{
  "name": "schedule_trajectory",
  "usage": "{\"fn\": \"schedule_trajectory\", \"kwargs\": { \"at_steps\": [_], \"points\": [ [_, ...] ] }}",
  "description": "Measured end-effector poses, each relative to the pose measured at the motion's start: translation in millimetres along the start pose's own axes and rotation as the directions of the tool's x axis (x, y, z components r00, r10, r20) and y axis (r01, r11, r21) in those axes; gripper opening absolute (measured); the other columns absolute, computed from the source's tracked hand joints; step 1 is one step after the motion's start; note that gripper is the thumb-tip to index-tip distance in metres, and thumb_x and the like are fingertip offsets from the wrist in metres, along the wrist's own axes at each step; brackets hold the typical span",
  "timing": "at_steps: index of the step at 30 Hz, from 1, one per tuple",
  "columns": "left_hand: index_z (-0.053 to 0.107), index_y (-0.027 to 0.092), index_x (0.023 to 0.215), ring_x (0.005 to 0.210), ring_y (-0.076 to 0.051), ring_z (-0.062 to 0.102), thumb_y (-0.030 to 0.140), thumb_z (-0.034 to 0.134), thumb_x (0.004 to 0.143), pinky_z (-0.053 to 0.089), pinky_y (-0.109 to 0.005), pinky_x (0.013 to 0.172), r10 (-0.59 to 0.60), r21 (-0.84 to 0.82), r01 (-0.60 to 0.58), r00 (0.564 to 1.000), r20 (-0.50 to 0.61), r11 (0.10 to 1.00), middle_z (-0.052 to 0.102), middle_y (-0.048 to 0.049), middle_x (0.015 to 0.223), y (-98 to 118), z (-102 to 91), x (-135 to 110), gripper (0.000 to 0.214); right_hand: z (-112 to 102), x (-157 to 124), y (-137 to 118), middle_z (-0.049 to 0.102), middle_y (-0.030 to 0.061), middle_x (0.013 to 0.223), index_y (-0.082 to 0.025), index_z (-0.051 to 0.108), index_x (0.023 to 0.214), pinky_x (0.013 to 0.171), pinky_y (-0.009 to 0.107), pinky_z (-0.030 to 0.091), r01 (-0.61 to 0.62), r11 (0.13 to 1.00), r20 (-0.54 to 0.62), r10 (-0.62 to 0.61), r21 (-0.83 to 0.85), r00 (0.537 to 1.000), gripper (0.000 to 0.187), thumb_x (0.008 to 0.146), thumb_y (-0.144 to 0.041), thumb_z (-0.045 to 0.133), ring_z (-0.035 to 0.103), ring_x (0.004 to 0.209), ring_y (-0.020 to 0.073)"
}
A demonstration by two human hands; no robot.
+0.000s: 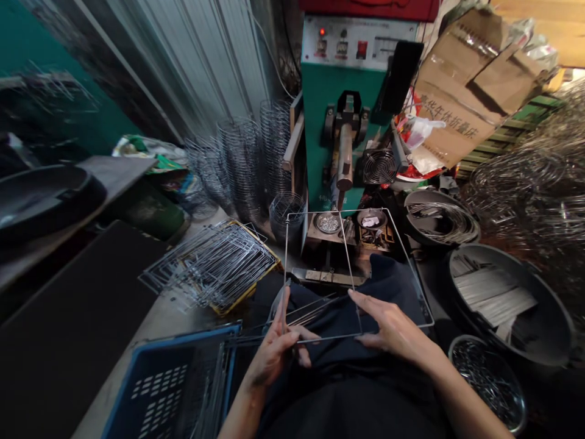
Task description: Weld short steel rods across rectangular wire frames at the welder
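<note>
A thin rectangular wire frame (326, 338) with one crosswise rod (347, 256) in its middle is held above my lap. My left hand (273, 352) grips its near left corner, with fingers on the left side wire and thumb by the near wire. With my right hand (397, 327) I pinch the near end of the middle rod, where it meets the near wire. The frame's far edge overlaps, in view, the foot of a green machine (315, 122) with a thick metal arm (345, 158). Several loose thin rods (311, 311) lie on my lap.
A pile of wire frames (223, 262) lies left on a yellow crate (228, 305). A blue crate (123, 384) stands near left. On the right are a basin (555, 317) of metal strips, a bowl (516, 390) of small metal pieces and a pan (475, 235) of wire.
</note>
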State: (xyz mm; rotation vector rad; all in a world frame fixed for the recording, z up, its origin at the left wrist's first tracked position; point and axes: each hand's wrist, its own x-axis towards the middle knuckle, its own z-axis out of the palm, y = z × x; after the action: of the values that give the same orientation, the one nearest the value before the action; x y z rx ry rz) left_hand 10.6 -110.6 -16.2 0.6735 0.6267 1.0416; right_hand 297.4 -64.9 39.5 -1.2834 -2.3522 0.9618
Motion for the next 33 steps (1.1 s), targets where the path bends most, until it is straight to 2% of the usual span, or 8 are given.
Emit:
{"fn": "schedule_trajectory", "kwargs": {
  "at_steps": [6,11,15,18,22,26,29,33],
  "points": [
    [-0.021,0.038,0.150,0.053,-0.017,0.070,0.019,0.051,0.094,0.053,-0.024,0.051,-0.022,0.018,0.022,1.000,-0.003,1.000,0.076,-0.0098,0.097,1,-0.2,1,0.093,-1,0,-1,0.041,0.0056,0.152,-0.027,0.030,0.154,0.113,0.036,0.040,-0.002,1.000,0.008,0.002,0.022,1.000,0.093,0.073,-0.013,0.075,0.047,0.135,0.0246],
    [-0.019,0.037,0.151,0.050,-0.016,0.068,0.016,0.051,0.093,0.051,-0.023,0.050,-0.015,0.033,0.016,0.999,-0.028,0.999,0.076,-0.0103,0.097,-1,0.1,1,0.093,0,0,-2,0.040,0.0048,0.153,-0.031,0.027,0.154,0.111,0.043,0.042,0.000,0.998,0.000,0.000,0.058,1.000,0.089,0.079,-0.019,0.073,0.047,0.135,0.0258],
    [-0.017,0.031,0.153,0.053,-0.016,0.068,0.015,0.051,0.092,0.054,-0.026,0.057,-0.036,0.044,0.037,0.999,-0.037,0.998,0.076,-0.0108,0.094,-2,-3.1,2,0.092,5,-1,-1,0.044,0.0058,0.151,-0.029,0.031,0.153,0.112,0.039,0.041,0.021,0.998,-0.043,-0.018,0.055,0.999,0.089,0.077,-0.016,0.076,0.047,0.135,0.0244],
    [-0.016,0.031,0.154,0.051,-0.016,0.067,0.017,0.052,0.092,0.053,-0.025,0.054,-0.015,0.081,0.018,0.999,-0.037,0.997,0.076,-0.0107,0.095,2,-7.0,11,0.093,8,5,3,0.047,0.0068,0.149,-0.028,0.033,0.153,0.110,0.037,0.043,0.054,0.998,-0.086,-0.055,-0.006,0.995,0.087,0.077,-0.018,0.076,0.050,0.133,0.0235],
    [-0.016,0.032,0.153,0.048,-0.014,0.066,0.018,0.055,0.090,0.052,-0.025,0.053,0.043,0.111,-0.041,0.999,-0.012,0.993,0.077,-0.0097,0.096,22,-14.2,52,0.097,-5,41,19,0.055,0.0071,0.142,-0.028,0.033,0.152,0.104,0.038,0.048,0.031,0.988,-0.166,-0.057,-0.153,0.984,0.084,0.080,-0.025,0.075,0.056,0.126,0.0249],
    [-0.003,0.025,0.157,0.049,-0.014,0.065,0.017,0.059,0.085,0.051,-0.023,0.050,0.078,0.115,-0.073,0.996,-0.045,0.991,0.077,-0.0089,0.090,52,-28.0,120,0.095,-40,104,40,0.065,0.0093,0.128,-0.023,0.034,0.152,0.095,0.039,0.051,-0.019,0.950,-0.223,-0.053,-0.311,0.973,0.085,0.080,-0.042,0.075,0.064,0.114,0.0280],
    [0.009,0.022,0.157,0.049,-0.014,0.065,0.017,0.061,0.083,0.050,-0.022,0.048,0.098,0.097,-0.094,0.994,-0.038,0.991,0.077,-0.0100,0.089,75,-41.7,169,0.091,-69,148,53,0.066,0.0110,0.127,-0.021,0.039,0.149,0.089,0.038,0.052,-0.048,0.916,-0.264,-0.065,-0.399,0.962,0.084,0.079,-0.052,0.073,0.065,0.111,0.0301],
    [0.000,0.027,0.157,0.050,-0.013,0.064,0.016,0.059,0.084,0.048,-0.021,0.048,0.121,0.094,-0.118,0.992,-0.023,0.988,0.077,-0.0114,0.093,97,-56.5,213,0.095,-96,183,68,0.067,0.0122,0.123,-0.019,0.044,0.146,0.086,0.036,0.050,-0.063,0.882,-0.279,-0.079,-0.466,0.957,0.075,0.083,-0.048,0.071,0.066,0.108,0.0302]
  ]
}}
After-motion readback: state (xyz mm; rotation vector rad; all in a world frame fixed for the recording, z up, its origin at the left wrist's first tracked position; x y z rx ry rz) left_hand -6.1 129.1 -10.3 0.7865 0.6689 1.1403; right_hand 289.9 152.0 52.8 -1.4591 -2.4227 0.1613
